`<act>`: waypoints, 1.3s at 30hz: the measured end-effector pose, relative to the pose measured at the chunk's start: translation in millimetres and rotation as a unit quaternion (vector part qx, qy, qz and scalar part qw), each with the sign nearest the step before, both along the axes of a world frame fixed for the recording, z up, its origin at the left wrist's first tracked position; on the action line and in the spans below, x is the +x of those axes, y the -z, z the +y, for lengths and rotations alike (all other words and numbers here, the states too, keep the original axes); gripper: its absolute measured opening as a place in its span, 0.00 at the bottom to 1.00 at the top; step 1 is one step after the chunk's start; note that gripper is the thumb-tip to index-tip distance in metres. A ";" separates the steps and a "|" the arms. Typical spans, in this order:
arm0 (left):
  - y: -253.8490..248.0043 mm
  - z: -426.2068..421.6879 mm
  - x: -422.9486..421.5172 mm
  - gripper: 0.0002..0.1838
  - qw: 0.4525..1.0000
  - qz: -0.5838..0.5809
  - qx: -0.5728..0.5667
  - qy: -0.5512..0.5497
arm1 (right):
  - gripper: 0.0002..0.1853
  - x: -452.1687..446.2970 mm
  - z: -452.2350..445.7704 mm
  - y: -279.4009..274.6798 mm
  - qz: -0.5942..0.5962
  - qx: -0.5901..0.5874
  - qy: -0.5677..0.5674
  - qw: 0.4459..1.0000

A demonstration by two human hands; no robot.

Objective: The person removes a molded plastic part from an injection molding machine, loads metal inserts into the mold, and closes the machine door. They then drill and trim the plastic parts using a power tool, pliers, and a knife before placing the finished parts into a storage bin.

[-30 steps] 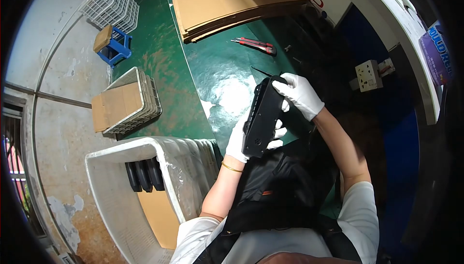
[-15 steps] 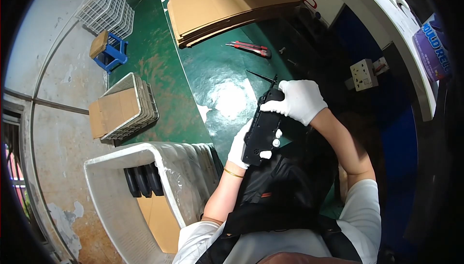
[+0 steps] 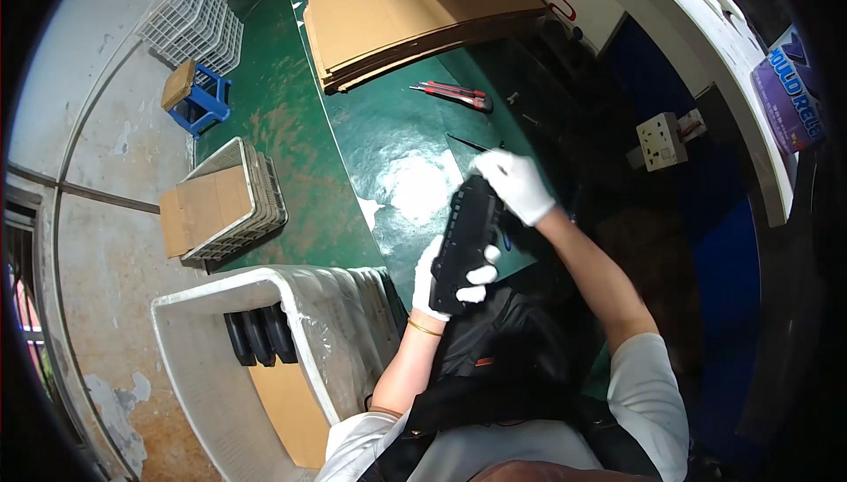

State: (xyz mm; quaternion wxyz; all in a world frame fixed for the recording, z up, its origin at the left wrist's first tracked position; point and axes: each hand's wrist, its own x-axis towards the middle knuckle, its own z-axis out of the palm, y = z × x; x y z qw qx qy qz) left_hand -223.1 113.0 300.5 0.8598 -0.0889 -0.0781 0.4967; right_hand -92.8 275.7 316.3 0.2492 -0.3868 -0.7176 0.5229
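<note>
A long black plastic part point(image 3: 468, 239) is held tilted over the near edge of the green table point(image 3: 388, 138). My left hand point(image 3: 430, 279), in a white glove, wraps round its lower end, with the fingertips showing on its right side. My right hand point(image 3: 516, 184), also gloved and slightly blurred, is at the part's top end with its fingers bent together; whether they grip anything is hidden. Beyond the hands lie a thin dark tool point(image 3: 468, 142) and red-and-black utility knives point(image 3: 454, 95).
Flat cardboard sheets point(image 3: 423, 14) are stacked at the table's far end. A white crate point(image 3: 296, 305) with black parts point(image 3: 260, 336) stands at the left. Further off are another crate point(image 3: 265, 195), a blue stool point(image 3: 201, 102) and a wall socket point(image 3: 660, 142).
My right hand has shifted up and left to the part's top end, its fingers no longer lying across the face. My left hand and the part have moved slightly down and left.
</note>
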 end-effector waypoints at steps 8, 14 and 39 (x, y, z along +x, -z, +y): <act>11.3 16.1 -32.3 0.23 0.940 0.240 -0.144 -0.195 | 0.13 -21.7 28.1 42.6 -0.221 0.410 0.025 0.884; 6.2 20.0 -35.9 0.19 0.918 0.292 -0.157 -0.219 | 0.13 -0.5 -74.0 -46.7 0.007 0.387 -0.105 0.916; -58.5 -10.4 23.0 0.36 0.873 0.479 0.015 -0.084 | 0.09 53.3 -30.8 -67.9 -0.131 0.325 0.055 0.935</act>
